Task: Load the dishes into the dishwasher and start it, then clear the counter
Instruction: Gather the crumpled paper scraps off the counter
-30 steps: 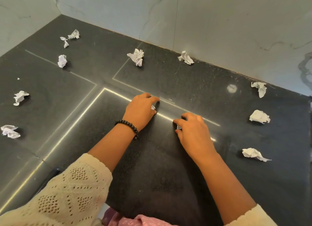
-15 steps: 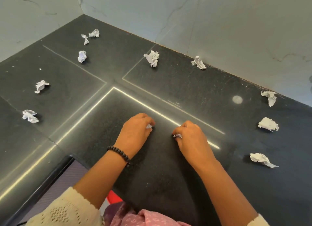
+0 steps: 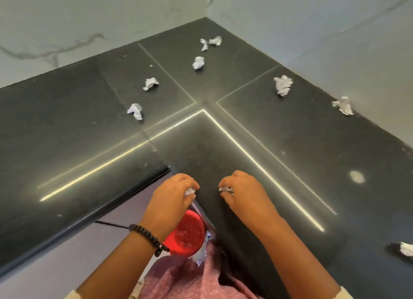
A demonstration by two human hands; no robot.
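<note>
Paper scraps are the business of this step: each hand pinches one small crumpled wad, and a red bin (image 3: 190, 234) sits on the floor directly below the inner corner of the dark desk (image 3: 290, 142), low in the frame and partly hidden by the left wrist. To do it well, I judge both hands should move clear of the desk edge until they hang over the bin's mouth, then release, since light paper can drift and one piece already seems to lie beside the bin.

The left hand (image 3: 172, 198) sits at the corner's edge, wrist wearing a beaded bracelet (image 3: 148, 236), its thumb and fingers curled in a narrow grip around a white paper wad (image 3: 190, 191). The right hand (image 3: 244, 195) hovers over the desk just right of it, knuckles up, fingertips closed tight on a second paper wad (image 3: 226, 189). Both forearms reach up from the bottom of the frame, roughly parallel.

More crumpled paper remains: several pieces toward the upper middle near the wall corner, such as one large wad (image 3: 283, 85), and another at the right edge (image 3: 405, 248). So clearing is only partly done.
</note>
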